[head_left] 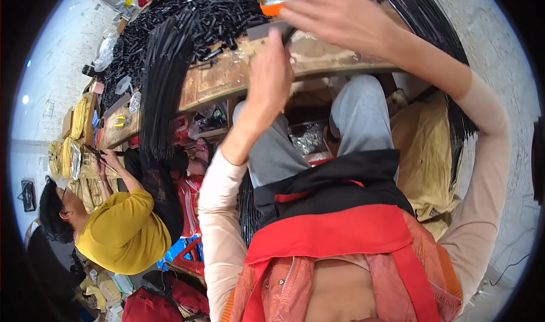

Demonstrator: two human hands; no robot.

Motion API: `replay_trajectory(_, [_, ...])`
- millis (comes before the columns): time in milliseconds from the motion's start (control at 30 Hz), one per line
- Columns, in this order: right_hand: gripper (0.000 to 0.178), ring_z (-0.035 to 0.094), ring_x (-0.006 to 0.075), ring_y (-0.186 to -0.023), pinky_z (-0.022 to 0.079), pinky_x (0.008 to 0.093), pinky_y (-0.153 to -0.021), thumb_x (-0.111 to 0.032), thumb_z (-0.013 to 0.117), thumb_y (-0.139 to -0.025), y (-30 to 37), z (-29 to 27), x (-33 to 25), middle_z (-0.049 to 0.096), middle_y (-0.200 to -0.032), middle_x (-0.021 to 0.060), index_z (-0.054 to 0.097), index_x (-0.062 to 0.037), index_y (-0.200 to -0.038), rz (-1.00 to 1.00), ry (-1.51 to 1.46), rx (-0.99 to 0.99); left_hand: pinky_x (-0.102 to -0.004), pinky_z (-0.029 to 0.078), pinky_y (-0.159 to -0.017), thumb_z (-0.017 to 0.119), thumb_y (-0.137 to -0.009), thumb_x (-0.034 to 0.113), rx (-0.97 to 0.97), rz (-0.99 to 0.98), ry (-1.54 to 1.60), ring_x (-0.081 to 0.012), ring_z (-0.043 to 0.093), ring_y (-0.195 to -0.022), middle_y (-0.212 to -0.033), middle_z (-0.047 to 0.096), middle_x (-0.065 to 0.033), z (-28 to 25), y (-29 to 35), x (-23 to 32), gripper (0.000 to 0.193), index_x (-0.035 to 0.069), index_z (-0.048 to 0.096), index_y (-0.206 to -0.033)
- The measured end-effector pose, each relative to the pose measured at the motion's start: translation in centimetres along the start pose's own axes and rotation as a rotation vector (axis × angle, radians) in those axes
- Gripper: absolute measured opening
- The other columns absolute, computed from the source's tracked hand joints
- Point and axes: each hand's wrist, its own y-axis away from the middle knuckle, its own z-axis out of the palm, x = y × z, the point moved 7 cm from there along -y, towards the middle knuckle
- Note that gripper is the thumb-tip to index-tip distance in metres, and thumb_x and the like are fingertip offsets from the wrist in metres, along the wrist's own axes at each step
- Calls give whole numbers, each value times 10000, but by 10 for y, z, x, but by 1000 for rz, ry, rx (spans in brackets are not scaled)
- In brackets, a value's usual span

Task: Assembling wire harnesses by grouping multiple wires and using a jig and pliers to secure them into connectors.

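My left hand (pixel 271 78) is closed, thumb up, over the near edge of the workbench. A short black plastic piece (pixel 289 35) shows at its fingers, partly hidden. My right hand (pixel 335 17) reaches in from the right, just beyond and above the left one. Its fingers are stretched out and blurred by motion, and I make out nothing in them. Beside those fingertips is a small orange tub (pixel 272 5) with something pale inside. A flat dark grey block (pixel 262 31) lies on the bench behind my left hand.
Black plastic pieces (pixel 227 10) are heaped across the wooden bench (pixel 213 86). Bundles of long black strips hang over its edge at left (pixel 162 89) and right (pixel 434 27). A co-worker in a yellow top (pixel 122 231) sits at left. A yellowish sack (pixel 423 152) stands by my right knee.
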Motion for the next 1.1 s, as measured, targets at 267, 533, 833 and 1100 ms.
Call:
replay_trajectory(267, [390, 383, 85, -451, 323, 235, -413, -424, 468, -1021, 20, 47, 30, 444, -610, -21, 507, -80, -842, 1363, -2079, 354, -396, 381, -1003, 586, -928, 114, 57, 216, -713, -313, 494, -1137, -1199, 554, -163, -46, -6, 81, 375, 59, 512, -1292])
replay_trajectory(533, [415, 389, 42, -519, 329, 220, -462, -428, 427, -1041, 89, 80, -161, 440, -638, -31, 501, -59, -866, 1690, -1857, 463, -326, 416, -1045, 625, -948, 88, -838, -385, 1037, -152, 523, -1209, -1279, 596, -73, 142, 145, -35, 461, -16, 452, -1362])
replay_trajectory(833, [198, 421, 41, -566, 360, 208, -500, -247, 475, -1043, 106, 65, -284, 481, -714, -24, 493, -73, -951, 1920, -2127, 349, -321, 497, -870, 675, -910, 69, -884, -761, 1179, -149, 599, -1003, -1115, 656, -81, 141, 263, -28, 379, -42, 547, -1249])
replay_trajectory(1100, [214, 605, 119, -830, 501, 276, -771, -155, 596, -968, 94, 73, -225, 599, -930, 58, 504, -13, -1100, 1634, -2328, 248, -297, 537, -885, 620, -954, 112, -917, -712, 869, -174, 656, -1011, -1072, 687, -124, 70, 176, -79, 320, -32, 597, -1239])
